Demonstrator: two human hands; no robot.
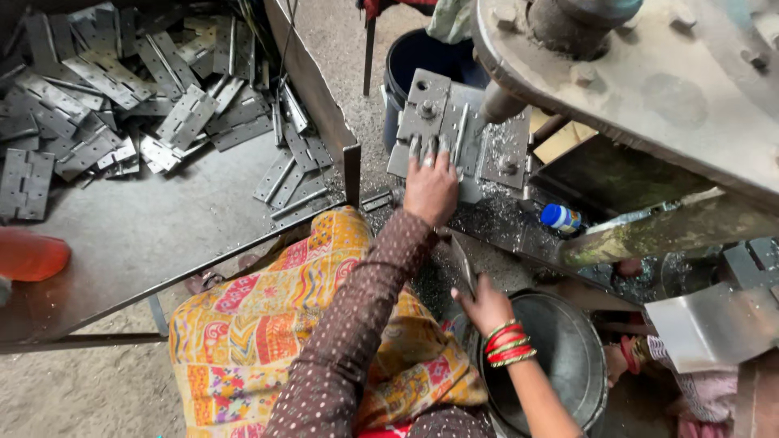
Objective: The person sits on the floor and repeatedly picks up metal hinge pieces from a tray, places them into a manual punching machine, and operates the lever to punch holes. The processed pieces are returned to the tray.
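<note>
Metal basin (568, 357) beside right hand (485, 307): contents unclear. Dark bucket (414, 61) behind press plate (454, 134). Left hand (430, 188) flat on plate, fingers spread. Right hand pinches thin metal strip (464, 264). Hinges (122, 81) heaped on low table (146, 235); gritty concrete floor

The left hand (431, 188) covers whatever its fingers (428, 154) press, perhaps a hinge plate.

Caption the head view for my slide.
Left hand presses grey metal hinge plates under a press; right hand holds another.
</note>
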